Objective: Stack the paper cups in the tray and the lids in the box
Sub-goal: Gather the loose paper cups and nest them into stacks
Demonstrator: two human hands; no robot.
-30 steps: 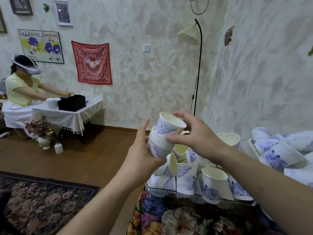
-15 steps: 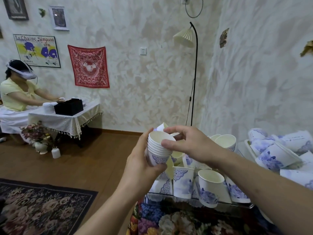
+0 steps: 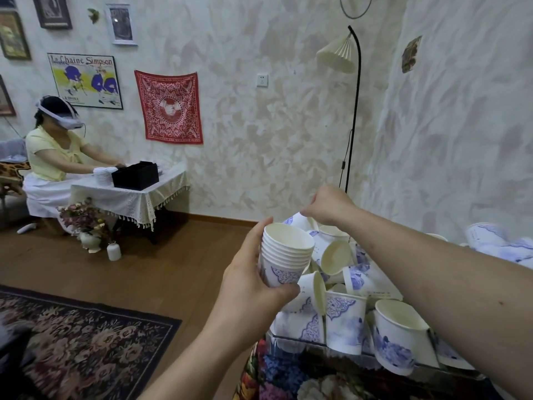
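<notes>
Left hand: the left hand (image 3: 253,287) is raised in front of the body, fingers and thumb wrapped round a nested stack of paper cups (image 3: 285,255), mouths up and tilted slightly right.
Right hand: the right hand (image 3: 328,204) reaches forward over the pile, forearm stretched across the view, fingers curled down and pinching the rim of a loose cup (image 3: 298,222) at the far side.
Cups: many loose blue-patterned paper cups (image 3: 346,321) lie tumbled, some upright, some on their sides, in a clear tray (image 3: 375,355) just to the right of the held stack.
Tray: it sits on a table (image 3: 288,376) covered with a floral cloth.
Lids and box: I cannot see any at this table.
Step in hand: probably picking the next cup to add to the stack.
Doing it well: lift the cup clear of its neighbours, turn it mouth up, line its base over the stack's open top, then press it straight in; keep the stack steady and fairly upright so the cup seats evenly.
Risk: pulling a cup from a jumble may roll others off the tray.
Background: another person (image 3: 54,151) sits at a small table well apart.
</notes>
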